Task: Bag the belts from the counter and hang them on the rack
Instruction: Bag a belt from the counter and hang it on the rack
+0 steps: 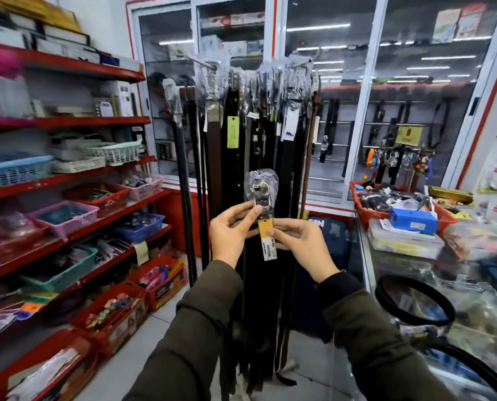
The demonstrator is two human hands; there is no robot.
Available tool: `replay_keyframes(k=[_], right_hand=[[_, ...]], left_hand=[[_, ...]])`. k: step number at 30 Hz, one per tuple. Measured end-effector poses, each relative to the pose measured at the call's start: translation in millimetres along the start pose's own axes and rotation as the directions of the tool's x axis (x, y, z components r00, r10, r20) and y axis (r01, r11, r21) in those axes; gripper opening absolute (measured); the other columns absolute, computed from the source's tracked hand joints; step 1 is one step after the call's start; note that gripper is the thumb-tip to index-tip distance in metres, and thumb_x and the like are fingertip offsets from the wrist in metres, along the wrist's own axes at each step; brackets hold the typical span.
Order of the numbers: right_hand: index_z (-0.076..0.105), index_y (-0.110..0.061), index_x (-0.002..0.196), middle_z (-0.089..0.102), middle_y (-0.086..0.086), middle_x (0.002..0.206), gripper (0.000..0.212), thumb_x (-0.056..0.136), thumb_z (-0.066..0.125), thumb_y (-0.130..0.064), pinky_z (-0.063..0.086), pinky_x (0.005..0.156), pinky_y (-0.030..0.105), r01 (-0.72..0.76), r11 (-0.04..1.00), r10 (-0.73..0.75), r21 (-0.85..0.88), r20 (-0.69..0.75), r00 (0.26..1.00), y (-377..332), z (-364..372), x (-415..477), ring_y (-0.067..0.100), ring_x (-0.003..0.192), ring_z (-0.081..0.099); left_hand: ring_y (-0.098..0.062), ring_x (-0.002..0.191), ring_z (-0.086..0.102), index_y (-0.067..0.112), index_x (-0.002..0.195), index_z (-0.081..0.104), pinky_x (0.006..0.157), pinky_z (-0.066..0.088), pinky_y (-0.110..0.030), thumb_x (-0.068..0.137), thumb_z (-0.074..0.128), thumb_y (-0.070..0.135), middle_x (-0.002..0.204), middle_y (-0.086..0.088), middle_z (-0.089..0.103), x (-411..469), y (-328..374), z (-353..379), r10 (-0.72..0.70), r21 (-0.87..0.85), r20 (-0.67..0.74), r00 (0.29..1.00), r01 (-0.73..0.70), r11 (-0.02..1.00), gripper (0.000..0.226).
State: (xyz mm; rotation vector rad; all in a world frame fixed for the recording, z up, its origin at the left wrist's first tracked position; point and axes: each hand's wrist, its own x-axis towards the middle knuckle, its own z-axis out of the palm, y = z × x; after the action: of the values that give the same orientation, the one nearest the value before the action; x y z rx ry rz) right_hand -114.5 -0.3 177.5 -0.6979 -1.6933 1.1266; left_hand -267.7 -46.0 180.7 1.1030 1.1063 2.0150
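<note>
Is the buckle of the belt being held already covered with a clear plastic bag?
Yes, a clear plastic bag wraps the buckle above the left hand and right hand, which hold the belt at its yellow tag.

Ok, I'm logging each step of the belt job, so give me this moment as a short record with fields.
held item: belt, buckle end up, buckle inside a clear plastic bag
left hand: grips the belt just below the buckle
right hand: pinches the yellow tag
rack: straight ahead, full of bagged hanging belts
counter: at the right, another belt coiled on the glass
stage: bagged, not yet hung
</note>
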Motion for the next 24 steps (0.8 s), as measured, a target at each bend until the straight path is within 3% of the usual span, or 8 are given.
replay_keyframes(k=[2, 5, 10, 15, 20, 24], right_hand=[[0.075, -0.002, 0.113, 0.078, 0.019, 0.104, 0.027, 0.087, 0.076, -0.008, 0.064, 0.087, 0.038, 0.034, 0.998, -0.033, 0.056, -0.018, 0.999, -13.5, 19.3, 18.0, 0.027, 0.101, 0.076], [0.077, -0.003, 0.109, 0.08, 0.017, 0.1, 0.028, 0.083, 0.08, -0.012, 0.063, 0.089, 0.044, 0.077, 0.99, -0.073, 0.118, -0.037, 0.997, -31.9, 44.5, 41.6, 0.027, 0.099, 0.077], [0.077, 0.001, 0.108, 0.08, 0.019, 0.099, 0.028, 0.082, 0.081, -0.009, 0.064, 0.078, 0.033, 0.18, 0.956, -0.169, 0.231, -0.066, 0.983, -76.9, 76.7, 80.6, 0.027, 0.094, 0.078], [0.074, 0.006, 0.111, 0.077, 0.023, 0.102, 0.03, 0.083, 0.078, -0.004, 0.065, 0.076, 0.03, 0.246, 0.915, -0.24, 0.318, -0.061, 0.969, -130.8, 101.5, 117.9, 0.026, 0.094, 0.077], [0.073, 0.006, 0.11, 0.076, 0.021, 0.096, 0.026, 0.086, 0.075, -0.003, 0.065, 0.071, 0.027, 0.287, 0.898, -0.286, 0.332, -0.054, 0.957, -175.6, 117.6, 144.7, 0.019, 0.079, 0.075], [0.073, 0.009, 0.107, 0.074, 0.024, 0.097, 0.023, 0.088, 0.073, -0.004, 0.063, 0.062, 0.022, 0.239, 0.919, -0.22, 0.313, -0.094, 0.971, -187.6, 123.9, 157.5, 0.023, 0.076, 0.072]], left_hand=[[-0.02, 0.086, 0.078, 0.005, 0.103, 0.077, 0.072, 0.063, -0.032, 0.088, 0.077, 0.013, 0.092, -0.013, 0.079, 9.1, 14.7, -10.6, 0.041, -0.002, -0.018, 0.999, -0.041, 0.999, 0.018], [-0.02, 0.091, 0.077, 0.005, 0.104, 0.076, 0.076, 0.062, -0.029, 0.09, 0.073, 0.011, 0.093, -0.011, 0.079, 26.6, 34.4, -28.1, 0.079, -0.018, -0.027, 0.997, -0.079, 0.997, 0.015], [-0.007, 0.091, 0.076, 0.006, 0.118, 0.07, 0.075, 0.062, -0.023, 0.095, 0.066, 0.006, 0.094, 0.006, 0.079, 63.6, 76.5, -48.9, 0.179, 0.059, 0.039, 0.983, -0.181, 0.982, 0.023], [-0.016, 0.096, 0.075, 0.008, 0.114, 0.075, 0.077, 0.062, -0.028, 0.093, 0.07, 0.012, 0.102, -0.007, 0.078, 101.0, 133.0, -55.9, 0.299, 0.062, -0.006, 0.954, -0.298, 0.952, 0.022], [-0.018, 0.088, 0.075, 0.002, 0.112, 0.074, 0.077, 0.064, -0.029, 0.091, 0.072, 0.011, 0.102, -0.014, 0.077, 126.1, 173.2, -51.6, 0.283, -0.034, -0.085, 0.956, -0.286, 0.958, 0.022], [-0.022, 0.096, 0.075, 0.004, 0.11, 0.075, 0.073, 0.063, -0.025, 0.092, 0.072, 0.013, 0.11, -0.019, 0.076, 139.5, 183.0, -52.4, 0.202, -0.074, -0.084, 0.976, -0.208, 0.975, 0.02]])
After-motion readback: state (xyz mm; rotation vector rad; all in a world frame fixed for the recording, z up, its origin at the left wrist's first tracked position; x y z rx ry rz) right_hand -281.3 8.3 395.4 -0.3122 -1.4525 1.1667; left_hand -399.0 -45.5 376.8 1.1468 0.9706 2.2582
